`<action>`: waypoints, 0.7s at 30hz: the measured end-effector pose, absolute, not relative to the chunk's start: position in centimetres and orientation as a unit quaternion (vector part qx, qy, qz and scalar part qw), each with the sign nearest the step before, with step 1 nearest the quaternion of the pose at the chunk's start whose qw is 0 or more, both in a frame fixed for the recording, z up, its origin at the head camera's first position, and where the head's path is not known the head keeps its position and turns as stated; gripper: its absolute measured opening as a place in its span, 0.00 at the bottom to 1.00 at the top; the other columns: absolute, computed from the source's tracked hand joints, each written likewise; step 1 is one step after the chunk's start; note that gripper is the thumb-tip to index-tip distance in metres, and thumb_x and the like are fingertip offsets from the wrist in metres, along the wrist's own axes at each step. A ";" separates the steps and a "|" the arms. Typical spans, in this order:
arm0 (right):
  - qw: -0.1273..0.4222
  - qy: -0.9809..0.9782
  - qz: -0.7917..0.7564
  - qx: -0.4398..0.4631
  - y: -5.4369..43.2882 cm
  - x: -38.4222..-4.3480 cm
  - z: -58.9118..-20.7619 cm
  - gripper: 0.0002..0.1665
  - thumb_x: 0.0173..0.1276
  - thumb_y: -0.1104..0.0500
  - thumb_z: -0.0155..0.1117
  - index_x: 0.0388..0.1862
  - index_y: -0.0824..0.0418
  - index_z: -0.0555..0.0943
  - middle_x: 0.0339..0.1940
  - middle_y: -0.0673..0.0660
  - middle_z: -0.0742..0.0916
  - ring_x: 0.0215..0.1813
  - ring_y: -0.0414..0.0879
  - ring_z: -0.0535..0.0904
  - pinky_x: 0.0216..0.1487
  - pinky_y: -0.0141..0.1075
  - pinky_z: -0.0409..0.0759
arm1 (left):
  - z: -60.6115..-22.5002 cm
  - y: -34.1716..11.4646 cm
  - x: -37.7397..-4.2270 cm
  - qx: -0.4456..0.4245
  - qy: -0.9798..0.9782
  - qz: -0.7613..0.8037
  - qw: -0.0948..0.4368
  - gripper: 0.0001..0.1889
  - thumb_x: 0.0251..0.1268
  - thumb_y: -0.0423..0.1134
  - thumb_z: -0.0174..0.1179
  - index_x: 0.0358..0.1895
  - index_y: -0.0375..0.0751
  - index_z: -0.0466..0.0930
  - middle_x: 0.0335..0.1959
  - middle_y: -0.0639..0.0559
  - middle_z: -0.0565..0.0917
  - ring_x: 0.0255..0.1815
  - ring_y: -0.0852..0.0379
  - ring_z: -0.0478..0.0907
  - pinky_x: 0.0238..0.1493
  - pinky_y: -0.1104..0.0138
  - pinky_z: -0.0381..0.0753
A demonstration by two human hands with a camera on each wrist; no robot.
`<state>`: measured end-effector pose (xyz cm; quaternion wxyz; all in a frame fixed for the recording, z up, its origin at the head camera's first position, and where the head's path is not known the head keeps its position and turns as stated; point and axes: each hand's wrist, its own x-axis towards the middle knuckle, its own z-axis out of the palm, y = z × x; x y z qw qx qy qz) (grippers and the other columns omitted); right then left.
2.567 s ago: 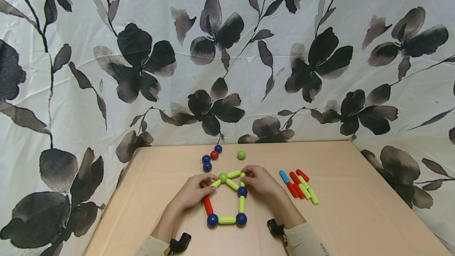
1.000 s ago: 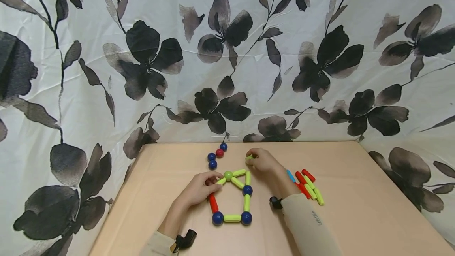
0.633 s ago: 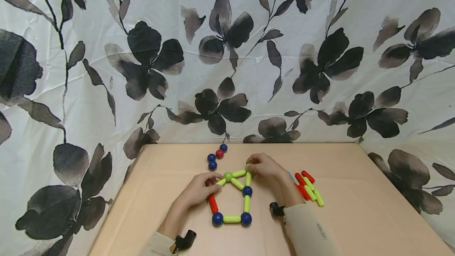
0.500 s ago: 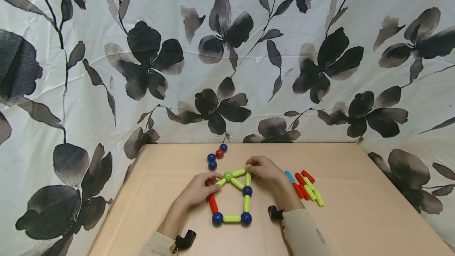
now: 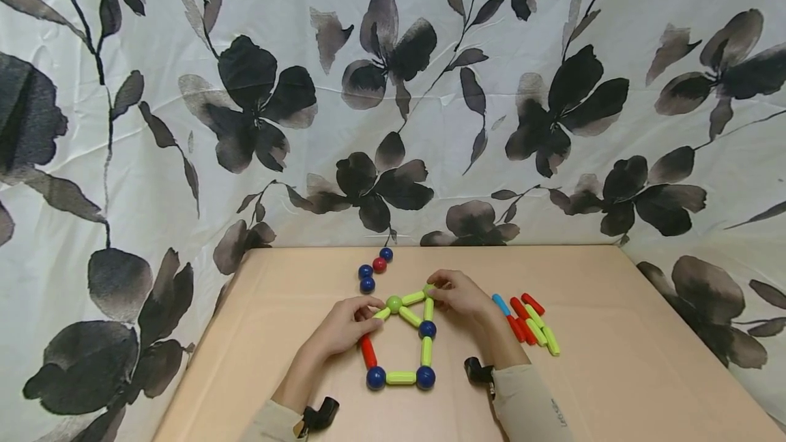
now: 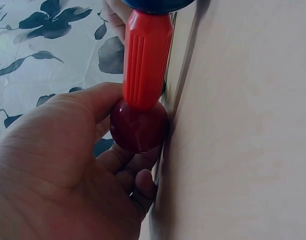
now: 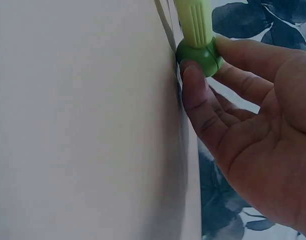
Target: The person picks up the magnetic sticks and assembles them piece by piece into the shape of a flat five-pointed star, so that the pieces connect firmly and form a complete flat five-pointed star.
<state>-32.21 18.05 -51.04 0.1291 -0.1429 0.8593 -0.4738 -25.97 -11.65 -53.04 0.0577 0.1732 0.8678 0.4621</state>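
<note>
A frame of magnetic rods and balls lies on the table: yellow-green rods (image 5: 401, 378), one red rod (image 5: 368, 351), blue balls (image 5: 426, 378) and a green ball (image 5: 394, 304). My left hand (image 5: 345, 326) holds its left corner; the left wrist view shows a dark red ball (image 6: 139, 127) there among the fingers, joined to the red rod. At the far right corner, where two yellow-green rods meet, my right hand (image 5: 462, 294) pinches a second green ball (image 7: 205, 57) between thumb and fingers. In the right wrist view a yellow-green rod (image 7: 195, 22) stands against that ball.
Behind the frame are several loose balls, blue (image 5: 367, 285) and red (image 5: 379, 265). To the right lies a group of loose rods: red (image 5: 533, 303), yellow-green (image 5: 551, 340) and blue (image 5: 501, 304). A floral cloth (image 5: 467, 121) hangs behind the table (image 5: 614, 374).
My right hand left the far right corner, took the green ball from the back of the table and brought it to that corner. My left hand has stayed at the left corner.
</note>
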 end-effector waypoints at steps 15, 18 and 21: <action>0.378 0.814 -0.347 -0.273 16.4 -25.2 -46.9 0.18 0.66 0.57 0.77 0.54 0.54 0.89 0.20 0.54 0.85 0.20 0.43 0.78 0.25 0.34 0.80 | -53.0 -11.8 -25.9 0.171 0.867 0.463 0.063 0.14 0.71 0.42 0.68 0.57 0.52 0.85 0.38 0.56 0.84 0.37 0.57 0.77 0.37 0.69 0.76; 0.346 0.851 -0.290 -0.268 15.4 -24.7 -47.0 0.15 0.62 0.48 0.80 0.47 0.49 0.90 0.19 0.49 0.83 0.19 0.41 0.76 0.24 0.33 0.75 | -53.0 -11.8 -25.9 0.170 0.868 0.461 0.065 0.14 0.71 0.42 0.67 0.57 0.52 0.85 0.37 0.56 0.84 0.37 0.57 0.77 0.37 0.69 0.76; 0.318 0.876 -0.249 -0.265 15.2 -24.8 -47.2 0.14 0.61 0.44 0.80 0.42 0.46 0.90 0.19 0.46 0.80 0.20 0.41 0.74 0.24 0.33 0.70 | -53.0 -11.8 -25.9 0.170 0.871 0.457 0.063 0.13 0.71 0.41 0.67 0.57 0.53 0.85 0.37 0.56 0.83 0.36 0.57 0.77 0.36 0.69 0.76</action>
